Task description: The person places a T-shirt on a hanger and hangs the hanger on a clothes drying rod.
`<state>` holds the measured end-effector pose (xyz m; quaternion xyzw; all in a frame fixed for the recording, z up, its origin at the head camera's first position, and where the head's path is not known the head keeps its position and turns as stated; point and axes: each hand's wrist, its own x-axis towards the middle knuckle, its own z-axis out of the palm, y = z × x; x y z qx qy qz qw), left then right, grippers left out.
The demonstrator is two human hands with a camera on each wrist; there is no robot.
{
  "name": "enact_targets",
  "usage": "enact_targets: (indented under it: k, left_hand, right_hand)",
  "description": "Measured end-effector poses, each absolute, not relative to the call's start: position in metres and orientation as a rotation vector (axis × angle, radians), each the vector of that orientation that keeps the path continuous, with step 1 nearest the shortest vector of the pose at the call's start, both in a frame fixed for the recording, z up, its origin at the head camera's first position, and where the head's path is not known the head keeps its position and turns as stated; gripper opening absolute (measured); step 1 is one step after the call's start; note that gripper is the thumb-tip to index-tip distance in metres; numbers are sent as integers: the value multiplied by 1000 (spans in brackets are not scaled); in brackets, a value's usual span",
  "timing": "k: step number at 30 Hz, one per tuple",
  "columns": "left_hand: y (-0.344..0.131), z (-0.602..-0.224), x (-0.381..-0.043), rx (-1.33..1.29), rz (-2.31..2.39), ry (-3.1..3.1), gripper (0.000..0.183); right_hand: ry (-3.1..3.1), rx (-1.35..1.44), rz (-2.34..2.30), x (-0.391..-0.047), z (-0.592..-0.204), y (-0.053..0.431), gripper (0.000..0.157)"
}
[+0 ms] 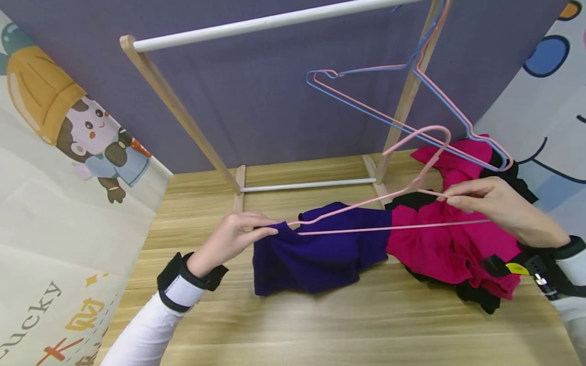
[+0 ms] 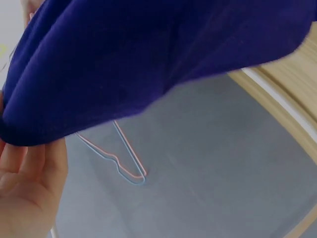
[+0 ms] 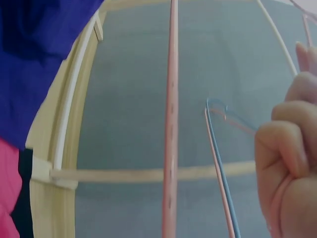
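Observation:
My left hand (image 1: 229,236) pinches the edge of a dark purple garment (image 1: 320,264) between thumb and fingers. The left end of a pink hanger (image 1: 417,184) reaches into the garment's opening beside those fingertips. On the other side, my right hand (image 1: 508,206) grips the hanger's shoulder just right of its hook. The hook points up, and the bottom bar crosses in front of the garment. Purple cloth (image 2: 109,64) fills the upper left wrist view and covers part of the left fingers. In the right wrist view, the pink bar (image 3: 171,124) runs beside the curled right fingers (image 3: 282,139).
Behind the hands stands a wooden rack with a white top rod (image 1: 265,24) and a low white bar (image 1: 311,185). A blue and a pink hanger (image 1: 446,101) hang at its right end. Magenta and black clothes (image 1: 453,249) lie heaped on the wooden table (image 1: 297,330) at right.

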<state>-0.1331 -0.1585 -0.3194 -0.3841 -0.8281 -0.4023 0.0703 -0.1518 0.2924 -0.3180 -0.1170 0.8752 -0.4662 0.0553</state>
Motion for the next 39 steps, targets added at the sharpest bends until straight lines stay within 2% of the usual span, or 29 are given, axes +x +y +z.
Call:
enact_targets:
  k: [3, 13, 24, 39]
  left_hand:
    - [-154, -321, -132, -1155, -1175, -2488, 17]
    - [-139, -327, -132, -1084, -958, -2382, 16]
    - [-131, -324, -139, -1011, -966, -2370, 17]
    - [-128, -314, -154, -1026, -930, -2672, 14]
  right_hand:
    - [2628, -414, -1446, -148, -318, 280, 18]
    - [2656, -325, -1508, -135, -314, 227, 25]
    - [2657, -494, -1664, -141, -322, 194, 18]
    - [2650, -713, -1681, -154, -341, 155, 11]
